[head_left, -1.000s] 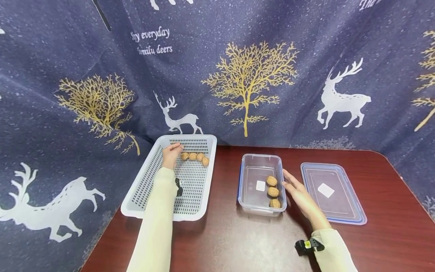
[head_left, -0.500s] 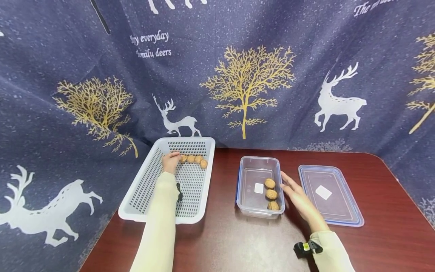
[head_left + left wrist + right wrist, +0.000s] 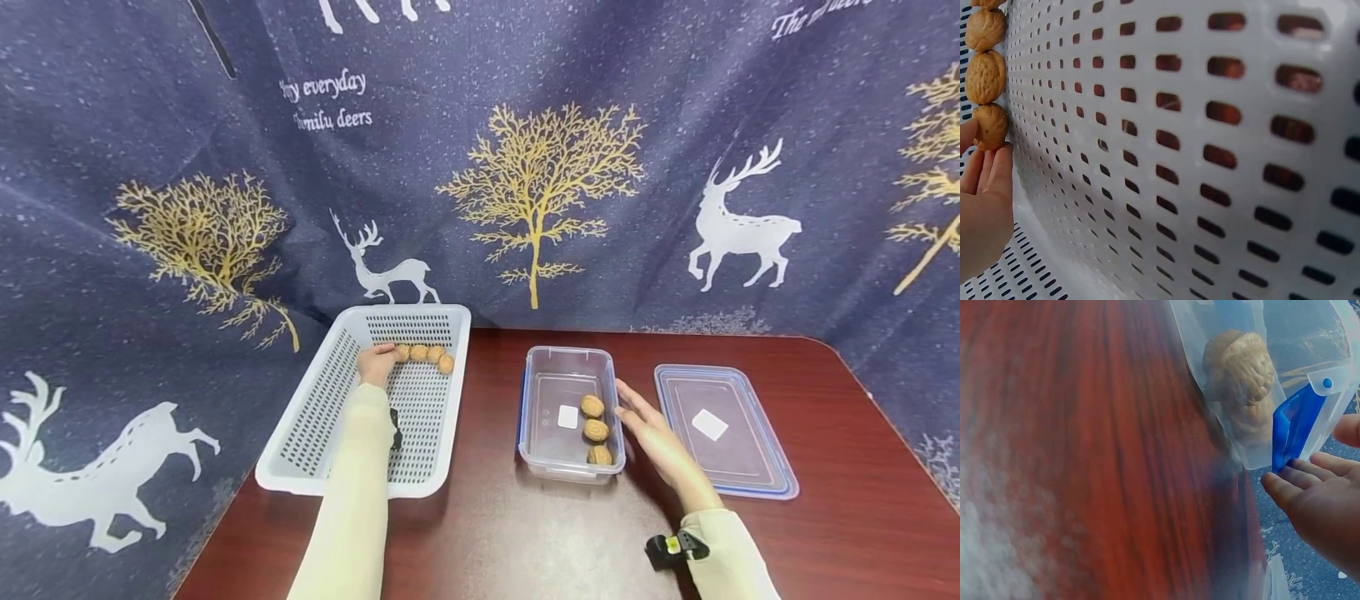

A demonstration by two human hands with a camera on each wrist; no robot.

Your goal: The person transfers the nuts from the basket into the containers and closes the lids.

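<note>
In the head view my left hand (image 3: 377, 365) is down in the white slotted basket (image 3: 266, 467), at the left end of a row of several walnuts (image 3: 419, 353). The left wrist view has thumb and fingertips around the end walnut (image 3: 991, 127), pinching it where it lies against the basket wall. On the right, a clear plastic box (image 3: 543, 392) holds three walnuts (image 3: 596, 430) along its right side. My right hand (image 3: 660, 437) rests with extended fingers against that side; in the right wrist view the fingertips touch by the blue clip (image 3: 1297, 428).
A clear lid (image 3: 723, 433) with a blue seal and a white label lies to the right of the box. Dark red tabletop (image 3: 495, 533) shows between basket and box. A patterned blue cloth (image 3: 420, 183) hangs behind the table's far edge.
My left hand has come down into the basket, and its fingers have closed around the end walnut. My right hand stays at the box's side. The head view has shifted slightly.
</note>
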